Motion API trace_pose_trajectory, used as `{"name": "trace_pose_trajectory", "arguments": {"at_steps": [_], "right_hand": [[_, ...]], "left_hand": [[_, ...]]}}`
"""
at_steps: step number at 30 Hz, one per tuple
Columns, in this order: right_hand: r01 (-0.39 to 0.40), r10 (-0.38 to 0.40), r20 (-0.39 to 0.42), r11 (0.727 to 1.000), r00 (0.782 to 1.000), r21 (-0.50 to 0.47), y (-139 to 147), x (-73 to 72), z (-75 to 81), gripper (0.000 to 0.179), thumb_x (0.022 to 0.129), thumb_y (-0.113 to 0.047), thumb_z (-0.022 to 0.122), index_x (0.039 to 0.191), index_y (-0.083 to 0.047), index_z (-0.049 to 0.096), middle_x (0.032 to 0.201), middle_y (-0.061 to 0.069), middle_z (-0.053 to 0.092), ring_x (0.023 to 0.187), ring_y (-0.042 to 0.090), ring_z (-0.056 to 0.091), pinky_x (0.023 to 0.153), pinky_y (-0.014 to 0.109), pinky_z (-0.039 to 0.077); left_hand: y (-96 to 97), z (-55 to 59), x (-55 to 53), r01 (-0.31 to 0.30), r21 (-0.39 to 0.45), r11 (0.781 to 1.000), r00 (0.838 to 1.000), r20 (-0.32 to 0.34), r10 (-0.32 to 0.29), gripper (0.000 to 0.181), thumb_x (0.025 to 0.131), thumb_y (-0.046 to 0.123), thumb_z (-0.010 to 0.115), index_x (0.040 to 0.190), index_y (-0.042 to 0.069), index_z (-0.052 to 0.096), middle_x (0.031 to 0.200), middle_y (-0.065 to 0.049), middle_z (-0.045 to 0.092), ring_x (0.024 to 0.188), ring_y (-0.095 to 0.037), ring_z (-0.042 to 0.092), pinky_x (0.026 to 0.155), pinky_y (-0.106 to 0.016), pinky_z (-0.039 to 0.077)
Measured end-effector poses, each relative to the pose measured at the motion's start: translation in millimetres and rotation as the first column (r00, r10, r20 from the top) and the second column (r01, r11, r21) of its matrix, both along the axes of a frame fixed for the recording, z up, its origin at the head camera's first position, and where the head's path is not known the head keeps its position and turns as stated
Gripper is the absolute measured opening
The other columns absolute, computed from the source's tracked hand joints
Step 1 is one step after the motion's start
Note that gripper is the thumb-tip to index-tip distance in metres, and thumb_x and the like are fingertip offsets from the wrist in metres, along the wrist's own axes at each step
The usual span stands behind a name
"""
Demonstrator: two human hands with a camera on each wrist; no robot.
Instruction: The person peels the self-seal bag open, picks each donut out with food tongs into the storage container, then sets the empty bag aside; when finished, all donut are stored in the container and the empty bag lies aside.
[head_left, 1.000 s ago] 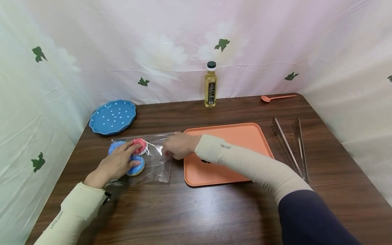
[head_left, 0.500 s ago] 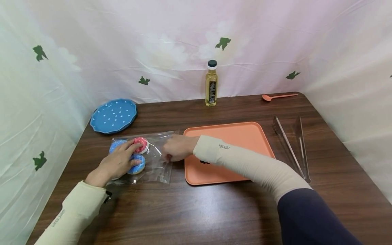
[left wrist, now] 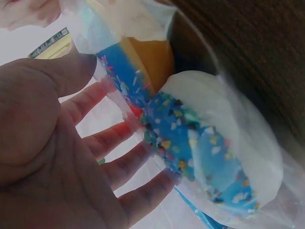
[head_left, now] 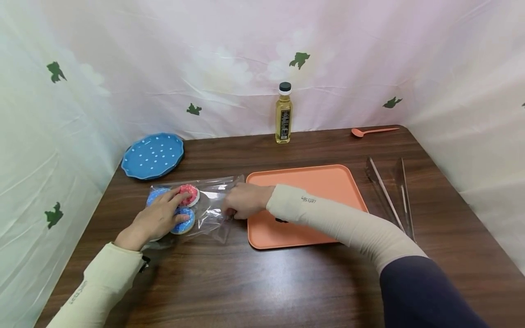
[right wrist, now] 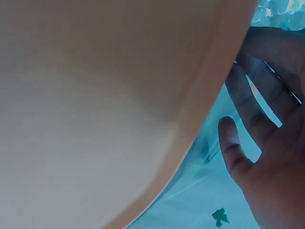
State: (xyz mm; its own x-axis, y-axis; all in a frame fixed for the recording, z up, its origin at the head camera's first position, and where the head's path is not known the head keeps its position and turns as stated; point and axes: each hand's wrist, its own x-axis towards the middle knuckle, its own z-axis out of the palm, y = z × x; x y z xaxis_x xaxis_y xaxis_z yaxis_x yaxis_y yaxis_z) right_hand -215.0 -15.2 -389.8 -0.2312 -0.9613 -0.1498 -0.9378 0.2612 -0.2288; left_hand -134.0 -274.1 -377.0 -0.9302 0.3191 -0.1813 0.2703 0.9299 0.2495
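Observation:
A clear plastic bag [head_left: 211, 207] lies on the table at left, with several iced doughnuts inside. A pink doughnut [head_left: 189, 195] and a blue doughnut [head_left: 184, 220] show beside my left hand [head_left: 156, 218]; another blue one [head_left: 156, 195] is partly covered by it. That hand rests on the doughnuts through the plastic, its fingers spread and nearly straight in the left wrist view, where a sprinkled blue doughnut [left wrist: 190, 152] fills the middle. My right hand [head_left: 246, 200] pinches the bag's right end, over the left edge of the orange tray [head_left: 320, 182].
A blue dotted plate [head_left: 152, 156] stands at back left. An oil bottle [head_left: 284, 116] is upright at the back, with an orange spoon [head_left: 371, 131] in the far right corner. Metal tongs [head_left: 385, 193] lie right of the tray. Curtains hang around the table.
My right hand has shifted slightly right, drawing the bag's end with it, so the plastic looks more taut and wrinkled. The left hand has stayed on the doughnuts.

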Motion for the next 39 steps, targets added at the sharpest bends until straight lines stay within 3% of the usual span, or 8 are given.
{"name": "trace_pose_trajectory", "arguments": {"at_steps": [8, 15, 20, 25, 33, 39], "right_hand": [[-0.051, 0.051, 0.018, 0.998, 0.999, 0.020, -15, 20.6, 6.5, 0.022, 0.085, -0.009, 0.070, 0.098, -0.025, 0.077, 0.084, -0.019, 0.066, 0.079, -0.001, 0.058, 0.084, 0.033, 0.046], [-0.068, 0.068, 0.012, 0.998, 0.998, 0.012, -14, 19.5, 7.9, 0.007, 0.090, -0.023, 0.076, 0.096, -0.026, 0.078, 0.084, -0.021, 0.068, 0.080, -0.003, 0.059, 0.080, 0.028, 0.046], [-0.096, 0.096, -0.003, 0.995, 0.995, -0.014, -6, 17.8, 5.9, 0.005, 0.089, -0.024, 0.078, 0.093, -0.026, 0.078, 0.081, -0.020, 0.066, 0.077, -0.002, 0.058, 0.076, 0.026, 0.046], [-0.065, 0.065, -0.022, 0.998, 0.998, 0.021, 7, 19.8, 4.6, 0.005, 0.087, -0.023, 0.078, 0.087, -0.028, 0.077, 0.077, -0.023, 0.064, 0.075, -0.002, 0.057, 0.080, 0.029, 0.045], [-0.002, 0.002, -0.005, 0.998, 1.000, 0.062, 19, 22.1, 3.9, 0.018, 0.085, -0.012, 0.073, 0.092, -0.028, 0.078, 0.082, -0.023, 0.066, 0.082, -0.001, 0.059, 0.089, 0.033, 0.043], [0.029, -0.031, 0.047, 0.998, 0.998, 0.057, 22, 24.3, 7.0, 0.036, 0.083, 0.002, 0.059, 0.097, -0.026, 0.079, 0.087, -0.019, 0.068, 0.084, 0.000, 0.060, 0.086, 0.025, 0.046]], "left_hand": [[0.9, 1.3, -0.3, -0.003, 0.005, 1.000, 1.000, 0.005, 0.003, 0.061, 0.098, 0.032, 0.067, 0.149, 0.007, 0.045, 0.155, -0.030, 0.028, 0.135, -0.058, 0.031, 0.095, -0.076, 0.035], [0.3, 0.6, -0.3, -0.010, 0.002, 1.000, 1.000, 0.017, 0.010, 0.062, 0.098, 0.032, 0.067, 0.150, 0.008, 0.044, 0.155, -0.030, 0.028, 0.136, -0.057, 0.029, 0.096, -0.076, 0.034], [0.3, 0.9, 0.5, -0.010, 0.006, 1.000, 1.000, 0.013, 0.010, 0.062, 0.097, 0.031, 0.068, 0.149, 0.008, 0.044, 0.155, -0.029, 0.028, 0.136, -0.057, 0.030, 0.096, -0.076, 0.033], [0.0, 0.7, 1.2, -0.003, 0.016, 1.000, 1.000, 0.012, 0.003, 0.062, 0.096, 0.030, 0.069, 0.149, 0.007, 0.044, 0.155, -0.029, 0.027, 0.136, -0.057, 0.030, 0.097, -0.076, 0.033], [1.4, 2.8, 0.4, 0.009, 0.030, 1.000, 1.000, 0.014, -0.009, 0.061, 0.097, 0.030, 0.069, 0.148, 0.006, 0.045, 0.155, -0.030, 0.028, 0.134, -0.057, 0.031, 0.095, -0.076, 0.035], [2.5, 8.8, 0.7, -0.006, 0.016, 1.000, 1.000, 0.029, 0.006, 0.065, 0.096, 0.036, 0.068, 0.150, 0.008, 0.045, 0.155, -0.029, 0.029, 0.137, -0.056, 0.030, 0.093, -0.077, 0.035]]}}
